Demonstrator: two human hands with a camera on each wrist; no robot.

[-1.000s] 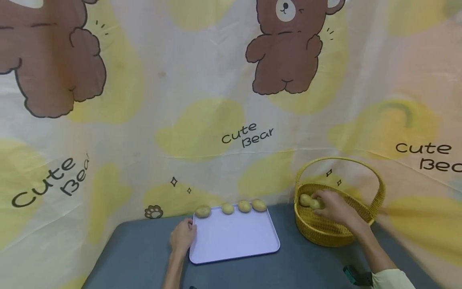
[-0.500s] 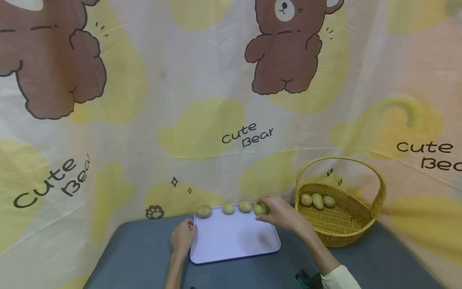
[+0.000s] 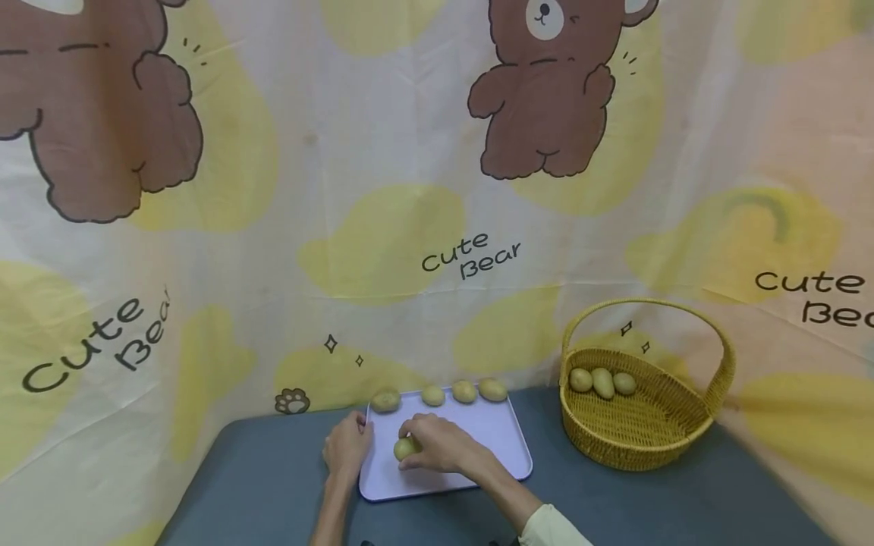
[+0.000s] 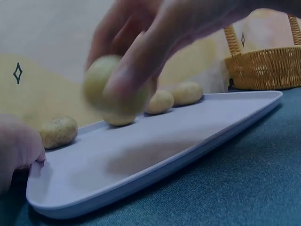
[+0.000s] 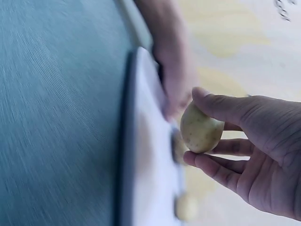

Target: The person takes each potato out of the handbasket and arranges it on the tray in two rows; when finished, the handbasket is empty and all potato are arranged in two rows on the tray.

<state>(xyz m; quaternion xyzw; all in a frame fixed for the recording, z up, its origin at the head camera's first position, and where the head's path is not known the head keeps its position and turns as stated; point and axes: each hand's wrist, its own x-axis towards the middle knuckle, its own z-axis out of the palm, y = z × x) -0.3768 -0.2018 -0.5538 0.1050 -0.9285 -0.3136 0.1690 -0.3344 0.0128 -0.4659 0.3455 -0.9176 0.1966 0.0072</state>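
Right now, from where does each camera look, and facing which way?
Head: worn there, facing forward and down at tray and basket; left hand and right hand show.
Left wrist: worn there, looking across the tray; both hands show.
Right wrist: worn there, facing the held potato; both hands show.
Both wrist views share the potato.

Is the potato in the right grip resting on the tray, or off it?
Off it: the right wrist view shows the potato in the right grip, apart from the tray.
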